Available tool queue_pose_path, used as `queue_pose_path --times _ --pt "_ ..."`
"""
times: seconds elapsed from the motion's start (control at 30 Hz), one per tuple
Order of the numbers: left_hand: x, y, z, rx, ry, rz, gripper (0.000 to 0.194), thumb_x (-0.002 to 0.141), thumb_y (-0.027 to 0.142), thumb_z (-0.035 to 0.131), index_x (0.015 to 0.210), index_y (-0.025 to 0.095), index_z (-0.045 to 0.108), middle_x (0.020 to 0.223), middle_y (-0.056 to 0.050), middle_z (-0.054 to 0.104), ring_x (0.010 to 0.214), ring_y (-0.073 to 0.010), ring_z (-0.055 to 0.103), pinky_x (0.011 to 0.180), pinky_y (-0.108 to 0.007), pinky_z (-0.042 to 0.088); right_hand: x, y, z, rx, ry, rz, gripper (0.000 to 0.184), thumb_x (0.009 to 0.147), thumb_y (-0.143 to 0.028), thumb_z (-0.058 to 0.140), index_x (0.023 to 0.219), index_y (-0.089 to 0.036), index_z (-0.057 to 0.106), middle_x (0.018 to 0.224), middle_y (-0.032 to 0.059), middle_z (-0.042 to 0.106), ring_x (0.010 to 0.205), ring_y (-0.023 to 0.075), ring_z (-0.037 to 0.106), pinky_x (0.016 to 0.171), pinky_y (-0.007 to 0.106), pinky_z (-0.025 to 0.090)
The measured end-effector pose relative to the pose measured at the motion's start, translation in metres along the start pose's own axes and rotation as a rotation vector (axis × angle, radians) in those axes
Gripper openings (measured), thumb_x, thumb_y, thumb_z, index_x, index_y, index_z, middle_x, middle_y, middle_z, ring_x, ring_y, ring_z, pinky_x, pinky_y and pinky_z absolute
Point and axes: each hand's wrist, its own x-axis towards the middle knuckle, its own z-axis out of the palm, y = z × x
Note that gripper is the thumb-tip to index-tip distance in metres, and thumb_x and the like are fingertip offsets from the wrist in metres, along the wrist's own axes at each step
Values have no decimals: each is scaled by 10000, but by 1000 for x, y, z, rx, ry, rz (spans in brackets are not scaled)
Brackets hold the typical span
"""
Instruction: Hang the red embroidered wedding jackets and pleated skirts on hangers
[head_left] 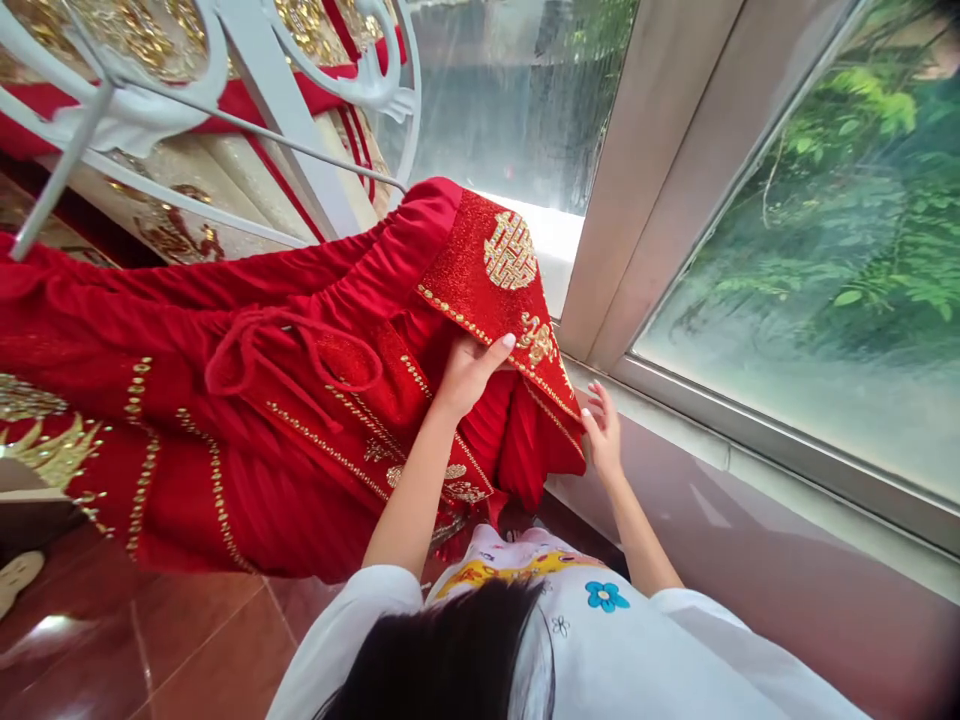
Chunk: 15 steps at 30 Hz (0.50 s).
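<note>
A red garment point(277, 460) with a gathered waist, a tied red cord point(240, 350) and gold beaded trim hangs in front of me. One pointed red panel point(469, 255) bears gold embroidery. My left hand point(474, 372) is closed on the panel's lower edge, thumb on top and the other fingers hidden under the cloth. At the panel's right tip is my right hand point(604, 435), its fingers apart and its thumb at the cloth's edge; whether it touches is hard to tell. Beneath the panel hang red pleated folds.
A white metal rack point(285, 110) with scrolls stands at upper left, cream and gold clothing behind it. Metal-framed windows point(810, 270) and a sill point(712, 445) run along the right. Red floor tiles point(202, 640) lie below, with a shoe point(19, 580) at far left.
</note>
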Motion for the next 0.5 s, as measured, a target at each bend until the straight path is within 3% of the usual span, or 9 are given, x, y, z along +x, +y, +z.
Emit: queue_pose_path --times 0.07,0.13,0.23,0.33,0.37,0.4,0.43,0.5 --pt "-1 -4 5 -27 45 -29 450 697 551 692 905 153 651 940 -79 696 955 -244 656 863 -383 546 13 4 8 125 -245 42 609 798 -483 538 1314 -168 467 1280 139 546 1118 204 549 896 340 473" --pt "-1 -8 7 -17 144 -37 458 707 575 665 859 145 635 896 -79 697 914 -240 660 847 -385 546 22 8 20 116 -378 88 559 789 -513 548 1209 -146 571 1169 129 620 1080 232 567 935 391 453" --pt "-18 3 3 72 200 -41 404 747 505 660 920 141 632 984 -102 690 962 -230 646 892 -378 520 28 9 34 73 -343 113 543 807 -535 514 1125 -106 612 1130 157 632 1060 272 567 966 479 414" --pt "-68 43 -11 239 78 -64 448 761 355 693 1170 202 593 1216 -102 617 1111 -227 590 915 -345 509 40 -2 34 196 -373 70 733 742 -520 619 1361 -173 435 1324 155 514 1186 270 514 1004 466 400" --pt "-88 61 -19 306 60 -53 430 784 337 673 1191 222 593 1208 -89 625 1094 -222 601 894 -339 519 46 -9 30 272 -407 55 803 730 -522 635 1419 -220 353 1370 142 474 1205 262 511 993 451 419" --pt "-107 80 -31 386 119 -7 320 820 340 629 1114 215 643 1097 -78 674 1004 -211 639 861 -340 530 55 -19 26 342 -436 34 844 730 -536 634 1451 -261 291 1399 134 444 1215 259 512 978 441 438" --pt "-124 101 -46 502 285 101 222 861 345 570 981 201 689 961 -59 703 894 -194 661 819 -339 536 65 -31 22 390 -454 2 849 739 -558 620 1461 -290 263 1415 134 425 1224 262 510 967 437 448" --pt "-146 142 -88 803 822 452 228 880 345 541 843 173 686 834 -26 689 792 -167 637 803 -347 516 90 -61 17 393 -478 -107 844 724 -587 635 1449 -319 296 1430 146 404 1262 273 477 968 429 445"
